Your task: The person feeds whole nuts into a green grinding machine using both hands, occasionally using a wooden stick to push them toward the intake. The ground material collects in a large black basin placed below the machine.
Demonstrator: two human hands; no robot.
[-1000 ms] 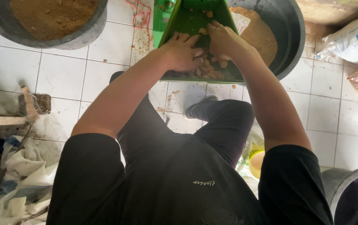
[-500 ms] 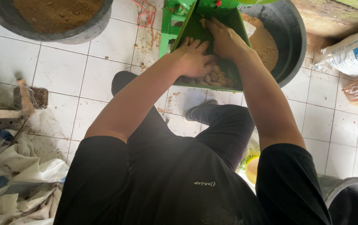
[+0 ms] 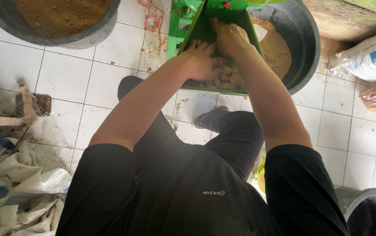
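left hand (image 3: 203, 61): lying palm down in the green chute (image 3: 196, 37), fingers spread flat and loose over the pile, not gripping anything as far as I can see

right hand (image 3: 230, 38): further up the chute, curled down with knuckles up. Can't tell if it's actually got a lump in it, the fingertips are hidden

brown lumps (image 3: 225, 78): small roundish chunks heaped at the lower lip of the chute, right under and just in front of the left hand, touching it. The right hand sits above the pile, toward the machine end

chute direction: long axis runs from the green machine frame (image 3: 177, 26) at the top of the view down toward the person, wide open end nearest the knees

black tub (image 3: 304, 39): right behind the chute on the right, holds tan powder

second tub (image 3: 87, 35): top left, well apart from the hands, darker brown powder inside

floor (image 3: 65, 74): white tiles, crumbs scattered near the machine

other stuff: white sack (image 3: 367, 57) far right, crumpled white bags (image 3: 21, 196) bottom left
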